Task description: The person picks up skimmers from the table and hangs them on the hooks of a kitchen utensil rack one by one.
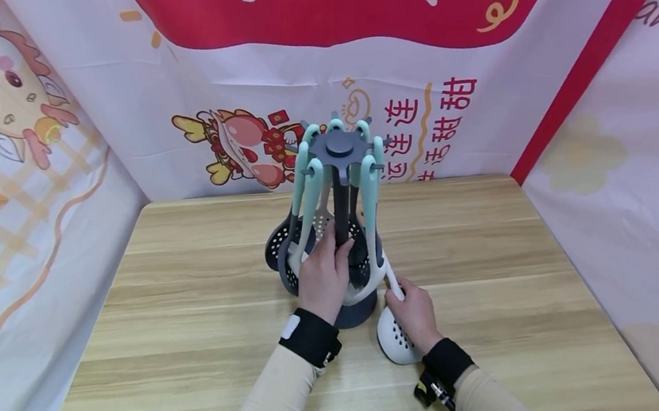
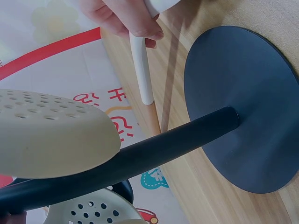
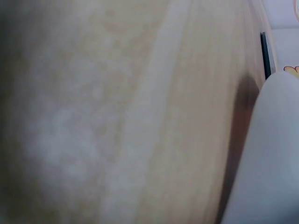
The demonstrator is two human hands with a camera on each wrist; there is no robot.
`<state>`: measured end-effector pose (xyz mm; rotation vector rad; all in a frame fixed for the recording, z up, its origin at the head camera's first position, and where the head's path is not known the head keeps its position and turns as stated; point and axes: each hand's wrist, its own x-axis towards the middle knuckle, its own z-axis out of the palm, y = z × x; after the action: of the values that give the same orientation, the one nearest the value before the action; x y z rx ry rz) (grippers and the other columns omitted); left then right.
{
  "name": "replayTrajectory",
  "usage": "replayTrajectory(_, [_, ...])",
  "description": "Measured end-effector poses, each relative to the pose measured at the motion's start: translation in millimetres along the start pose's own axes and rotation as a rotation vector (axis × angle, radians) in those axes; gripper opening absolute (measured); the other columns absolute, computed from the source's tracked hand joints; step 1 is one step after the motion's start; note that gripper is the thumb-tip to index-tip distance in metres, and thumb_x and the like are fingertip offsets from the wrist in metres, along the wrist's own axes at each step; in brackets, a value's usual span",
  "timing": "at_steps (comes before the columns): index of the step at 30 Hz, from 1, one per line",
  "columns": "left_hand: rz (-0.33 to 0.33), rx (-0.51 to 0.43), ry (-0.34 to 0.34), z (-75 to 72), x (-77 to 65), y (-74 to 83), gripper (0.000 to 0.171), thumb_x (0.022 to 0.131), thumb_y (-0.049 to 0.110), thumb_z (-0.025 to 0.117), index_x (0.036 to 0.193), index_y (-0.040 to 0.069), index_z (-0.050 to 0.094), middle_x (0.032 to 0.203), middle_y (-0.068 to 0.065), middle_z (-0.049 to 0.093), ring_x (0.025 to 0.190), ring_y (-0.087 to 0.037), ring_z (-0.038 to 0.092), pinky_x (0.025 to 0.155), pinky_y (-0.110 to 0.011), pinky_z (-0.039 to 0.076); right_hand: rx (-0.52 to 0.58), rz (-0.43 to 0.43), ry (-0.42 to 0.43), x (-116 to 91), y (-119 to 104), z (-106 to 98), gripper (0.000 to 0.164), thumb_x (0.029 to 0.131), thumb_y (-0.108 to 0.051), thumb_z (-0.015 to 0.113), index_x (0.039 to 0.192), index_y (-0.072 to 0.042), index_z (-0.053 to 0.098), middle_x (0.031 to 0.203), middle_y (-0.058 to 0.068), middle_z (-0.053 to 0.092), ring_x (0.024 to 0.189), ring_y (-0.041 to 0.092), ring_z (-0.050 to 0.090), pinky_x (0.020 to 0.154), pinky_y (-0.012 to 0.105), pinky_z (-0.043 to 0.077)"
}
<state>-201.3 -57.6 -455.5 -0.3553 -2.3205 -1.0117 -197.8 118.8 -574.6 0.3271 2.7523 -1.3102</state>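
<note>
A dark utensil stand with mint-handled utensils hanging around its top is upright on the table. My left hand reaches between the hanging utensils and grips its post, also seen as a dark post in the left wrist view. To the right of the round base, my right hand holds a white skimmer by the handle, close to its perforated head. The head is low at the table, with the handle pointing away. In the right wrist view, a smooth white surface fills the lower right; the hand is out of sight there.
The wooden table meets a printed cloth backdrop at the back. More cloth hangs on the left and right. Dark perforated utensils hang at the stand's left, and a pale perforated one is close to the post.
</note>
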Motion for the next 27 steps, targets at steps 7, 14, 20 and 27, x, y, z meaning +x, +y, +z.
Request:
replayTrajectory(7, [0.001, 0.000, 0.002, 0.9, -0.5, 1.0, 0.031, 0.102, 0.019, 0.056, 0.127, 0.001, 0.054, 0.100, -0.014, 0.072, 0.090, -0.027, 0.073, 0.076, -0.039, 0.060, 0.009, -0.007, 0.022, -1.4, 1.8, 0.5, 0.040, 0.093, -0.021, 0.058, 0.128, -0.002, 0.062, 0.079, 0.006, 0.064, 0.062, 0.017, 0.052, 0.052, 0.026, 0.039])
replayTrajectory(14, [0.000, 0.004, 0.008, 0.2, -0.4, 1.0, 0.030, 0.102, 0.018, 0.056, 0.127, 0.001, 0.054, 0.099, -0.014, 0.072, 0.087, -0.027, 0.073, 0.073, -0.039, 0.060, 0.028, -0.045, 0.057, -1.4, 2.1, 1.0, 0.037, 0.092, -0.019, 0.058, 0.124, 0.000, 0.065, 0.071, 0.004, 0.060, 0.056, 0.015, 0.049, 0.047, 0.024, 0.035])
replayTrajectory(20, [0.015, 0.008, 0.028, -0.6, 0.0, 1.8, 0.030, 0.101, 0.017, 0.057, 0.126, 0.000, 0.054, 0.097, -0.015, 0.072, 0.086, -0.028, 0.072, 0.071, -0.040, 0.060, 0.063, -0.052, 0.102, -3.4, 2.5, -1.1, 0.034, 0.093, -0.019, 0.059, 0.123, -0.003, 0.066, 0.074, 0.006, 0.060, 0.059, 0.015, 0.050, 0.050, 0.024, 0.037])
replayTrajectory(27, [0.015, 0.000, 0.028, 1.7, -0.5, 1.6, 0.028, 0.102, 0.017, 0.056, 0.125, 0.001, 0.054, 0.097, -0.014, 0.071, 0.085, -0.027, 0.072, 0.071, -0.039, 0.060, 0.104, -0.054, 0.160, -7.9, 3.4, -3.5, 0.038, 0.092, -0.019, 0.060, 0.126, -0.003, 0.065, 0.088, 0.012, 0.069, 0.070, 0.019, 0.058, 0.058, 0.024, 0.045])
